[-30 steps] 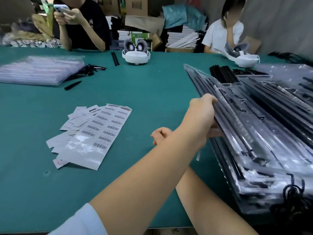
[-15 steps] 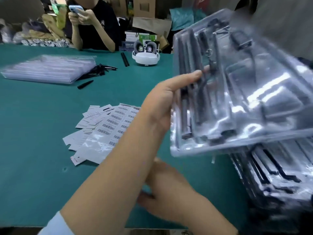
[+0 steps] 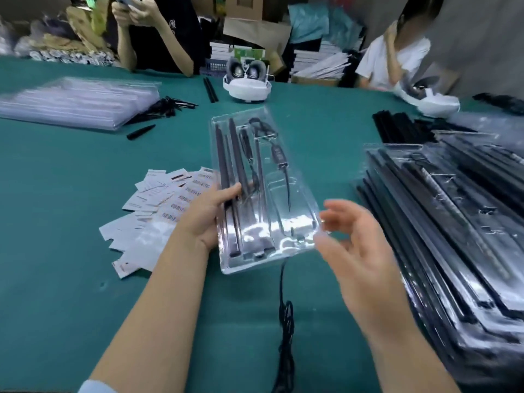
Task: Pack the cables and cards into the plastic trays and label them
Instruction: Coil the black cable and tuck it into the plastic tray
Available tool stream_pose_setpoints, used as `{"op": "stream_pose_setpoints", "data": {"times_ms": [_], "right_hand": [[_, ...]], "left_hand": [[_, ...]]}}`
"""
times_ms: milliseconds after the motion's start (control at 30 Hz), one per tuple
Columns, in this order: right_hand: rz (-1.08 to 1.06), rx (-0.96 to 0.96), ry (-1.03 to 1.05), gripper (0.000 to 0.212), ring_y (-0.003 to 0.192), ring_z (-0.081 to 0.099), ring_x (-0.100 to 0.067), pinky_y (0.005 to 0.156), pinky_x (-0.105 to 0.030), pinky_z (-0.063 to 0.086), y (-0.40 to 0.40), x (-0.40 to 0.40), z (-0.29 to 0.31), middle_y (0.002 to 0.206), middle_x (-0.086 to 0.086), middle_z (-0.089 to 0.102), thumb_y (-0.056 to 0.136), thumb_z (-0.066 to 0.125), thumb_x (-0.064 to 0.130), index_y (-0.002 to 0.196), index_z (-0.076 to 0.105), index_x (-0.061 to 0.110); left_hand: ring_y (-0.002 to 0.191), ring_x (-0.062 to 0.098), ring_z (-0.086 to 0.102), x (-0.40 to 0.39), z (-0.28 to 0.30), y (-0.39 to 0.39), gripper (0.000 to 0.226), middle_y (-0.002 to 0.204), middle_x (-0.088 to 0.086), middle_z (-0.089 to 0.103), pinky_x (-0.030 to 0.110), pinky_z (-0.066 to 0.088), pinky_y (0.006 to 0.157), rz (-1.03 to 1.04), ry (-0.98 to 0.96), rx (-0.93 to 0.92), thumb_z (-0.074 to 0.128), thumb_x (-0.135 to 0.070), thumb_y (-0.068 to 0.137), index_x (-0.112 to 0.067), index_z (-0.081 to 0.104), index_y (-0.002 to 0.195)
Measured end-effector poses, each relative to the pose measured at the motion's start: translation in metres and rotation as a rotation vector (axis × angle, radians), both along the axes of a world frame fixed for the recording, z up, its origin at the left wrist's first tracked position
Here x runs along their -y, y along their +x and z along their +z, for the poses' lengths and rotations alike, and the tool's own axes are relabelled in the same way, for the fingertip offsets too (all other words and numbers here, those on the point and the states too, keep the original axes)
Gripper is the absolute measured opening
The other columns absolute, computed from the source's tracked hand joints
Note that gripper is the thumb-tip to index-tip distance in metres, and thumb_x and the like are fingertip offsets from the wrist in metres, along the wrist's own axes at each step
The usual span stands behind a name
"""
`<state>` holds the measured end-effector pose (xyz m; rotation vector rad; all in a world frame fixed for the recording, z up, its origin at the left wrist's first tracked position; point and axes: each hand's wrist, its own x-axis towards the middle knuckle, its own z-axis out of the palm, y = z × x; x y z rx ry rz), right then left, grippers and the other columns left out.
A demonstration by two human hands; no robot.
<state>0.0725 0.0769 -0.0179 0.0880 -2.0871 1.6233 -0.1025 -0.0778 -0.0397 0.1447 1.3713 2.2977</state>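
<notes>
Moved: one tray [image 3: 286, 222] now flat — left hand [image 3: 208, 214] grips it | right hand [image 3: 360, 239] open (blurred) | two hands

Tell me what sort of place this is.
Most likely a small packing workshop. A green work table carries a stack of filled clear plastic trays, loose barcode label sheets and a pile of empty trays, with other workers seated across it.

Small packing workshop: long green-covered bench [image 3: 71, 194], stacked clear plastic trays [image 3: 453, 222] at its right, barcode label sheets [image 3: 158, 211] mid-bench, cardboard boxes [image 3: 255, 26] behind, seated workers [image 3: 158, 38] at far edge.
</notes>
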Motion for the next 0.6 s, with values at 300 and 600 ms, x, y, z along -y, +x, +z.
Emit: {"op": "stream_pose_setpoints", "data": {"times_ms": [300,600], "right_hand": [[-0.299,0.540,0.023,0.043,0.100,0.056,-0.002,0.074,-0.019,0.038,-0.081,-0.039,-0.035,0.113,0.014,0.055,0.086,0.063,0.041,0.126,0.051,0.029],[-0.307,0.560,0.107,0.039,0.069,0.062,-0.004,0.065,-0.020,0.047,-0.078,-0.033,-0.056,0.093,0.005,0.069,0.091,0.059,0.032,0.128,0.057,0.019]], "left_hand": [[0.070,0.003,0.067,-0.007,-0.010,0.001,0.024,0.082,-0.005,0.074,0.014,0.049,0.055,-0.078,-0.363,-0.186,0.057,-0.007,0.090,-0.008,0.059,0.114],[0.117,0.008,0.055,-0.024,-0.032,0.021,0.066,0.117,-0.020,0.059,0.017,0.044,0.090,0.289,-0.830,-0.524,0.070,-0.020,0.084,-0.020,0.040,0.142]]}}
